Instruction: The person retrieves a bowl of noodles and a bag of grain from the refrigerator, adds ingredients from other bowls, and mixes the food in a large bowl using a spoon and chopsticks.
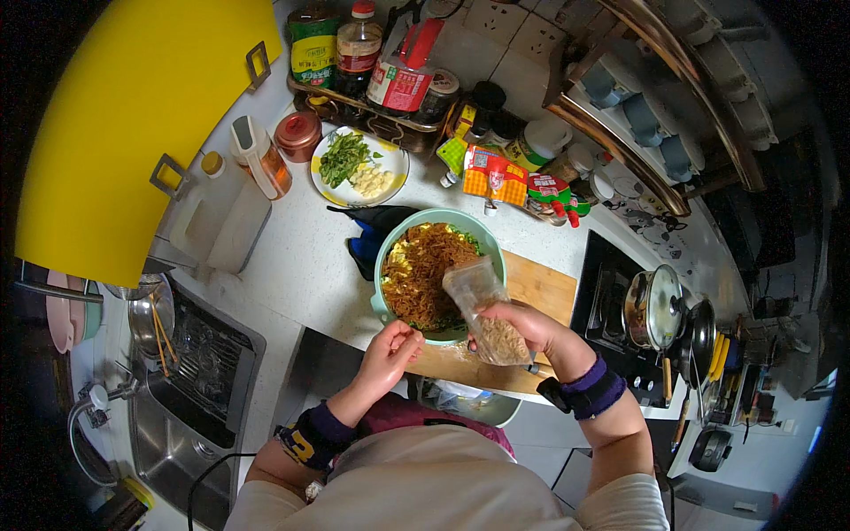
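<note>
A light green bowl stands on the counter, partly over a wooden cutting board. It holds brown shredded food with yellow pieces and chopped greens around the edge. My right hand grips a clear plastic bag of small tan bits, its upper end over the bowl's right side. My left hand is at the bowl's near rim with fingers curled together; whether something small is between them cannot be told. Dark cloth lies left of the bowl. Behind is a plate with chopped greens and minced pale pieces.
Sauce bottles, jars and seasoning pouches line the back. A stove with a lidded pot is at right, a sink at left. A yellow cabinet door reaches in at upper left. A knife handle lies by my right wrist.
</note>
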`<act>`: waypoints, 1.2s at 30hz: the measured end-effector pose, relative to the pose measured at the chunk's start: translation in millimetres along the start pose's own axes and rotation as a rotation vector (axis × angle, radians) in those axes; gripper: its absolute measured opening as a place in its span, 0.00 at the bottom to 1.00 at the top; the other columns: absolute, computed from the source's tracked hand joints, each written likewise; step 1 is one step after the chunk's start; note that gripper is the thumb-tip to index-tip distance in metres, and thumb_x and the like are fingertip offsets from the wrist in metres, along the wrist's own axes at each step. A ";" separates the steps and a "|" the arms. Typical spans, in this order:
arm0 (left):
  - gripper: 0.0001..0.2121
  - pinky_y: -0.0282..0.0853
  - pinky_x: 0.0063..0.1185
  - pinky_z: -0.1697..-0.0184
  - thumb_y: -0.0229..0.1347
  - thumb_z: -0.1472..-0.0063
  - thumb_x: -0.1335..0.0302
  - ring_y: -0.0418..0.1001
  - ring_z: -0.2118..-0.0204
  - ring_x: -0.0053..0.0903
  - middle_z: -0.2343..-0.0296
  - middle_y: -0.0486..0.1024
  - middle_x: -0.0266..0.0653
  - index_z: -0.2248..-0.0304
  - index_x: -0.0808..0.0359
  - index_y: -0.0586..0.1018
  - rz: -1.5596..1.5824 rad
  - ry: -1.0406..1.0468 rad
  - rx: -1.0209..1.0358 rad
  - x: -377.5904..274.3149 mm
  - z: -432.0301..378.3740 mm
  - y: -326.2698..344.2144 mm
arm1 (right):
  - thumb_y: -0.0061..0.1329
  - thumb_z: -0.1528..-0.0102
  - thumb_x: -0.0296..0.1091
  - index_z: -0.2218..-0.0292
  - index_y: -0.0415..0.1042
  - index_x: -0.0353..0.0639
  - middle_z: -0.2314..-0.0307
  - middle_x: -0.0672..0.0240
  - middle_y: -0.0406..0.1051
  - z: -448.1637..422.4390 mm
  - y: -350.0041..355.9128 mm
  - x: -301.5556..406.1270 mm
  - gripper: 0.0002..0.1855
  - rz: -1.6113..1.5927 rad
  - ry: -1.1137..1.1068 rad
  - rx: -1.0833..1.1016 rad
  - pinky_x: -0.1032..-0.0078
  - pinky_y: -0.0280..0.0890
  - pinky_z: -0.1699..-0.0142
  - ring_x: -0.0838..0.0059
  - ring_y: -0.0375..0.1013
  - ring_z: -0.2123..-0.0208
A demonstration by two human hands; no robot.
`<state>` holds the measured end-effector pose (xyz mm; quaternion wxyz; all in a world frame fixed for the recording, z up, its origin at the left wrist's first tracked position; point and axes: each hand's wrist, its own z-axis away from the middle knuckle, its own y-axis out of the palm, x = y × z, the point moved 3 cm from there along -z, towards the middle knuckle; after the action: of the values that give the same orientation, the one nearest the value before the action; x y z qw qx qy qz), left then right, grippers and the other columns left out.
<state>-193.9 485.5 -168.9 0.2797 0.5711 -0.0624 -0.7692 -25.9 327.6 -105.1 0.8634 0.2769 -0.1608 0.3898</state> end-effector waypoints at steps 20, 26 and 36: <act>0.07 0.68 0.16 0.68 0.49 0.37 0.72 0.70 0.74 0.15 0.75 0.73 0.35 0.68 0.68 0.66 -0.033 0.009 0.002 -3.9 -6.9 -4.2 | 0.42 0.43 0.44 0.52 0.63 0.36 0.66 0.57 0.72 2.4 -8.2 9.2 0.23 -0.215 0.070 0.055 0.69 0.68 0.55 0.65 0.73 0.63; 0.07 0.68 0.17 0.68 0.48 0.37 0.72 0.69 0.73 0.14 0.75 0.72 0.34 0.68 0.68 0.66 -0.039 0.005 0.010 -1.9 -7.8 -4.3 | 0.41 0.43 0.44 0.50 0.62 0.37 0.66 0.58 0.72 -0.9 -8.0 10.8 0.24 -0.246 0.086 0.064 0.70 0.68 0.56 0.64 0.73 0.63; 0.07 0.68 0.17 0.68 0.49 0.37 0.73 0.69 0.73 0.14 0.75 0.72 0.34 0.69 0.68 0.66 -0.037 0.000 0.019 -4.4 -8.1 -3.2 | 0.43 0.43 0.45 0.50 0.61 0.38 0.66 0.57 0.71 7.2 -3.9 13.6 0.25 -0.349 0.105 0.090 0.69 0.68 0.57 0.64 0.72 0.63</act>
<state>-186.8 492.2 -169.2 0.2600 0.5749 -0.0593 -0.7736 -14.6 329.2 -94.1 0.9119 0.3184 -0.0475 0.2545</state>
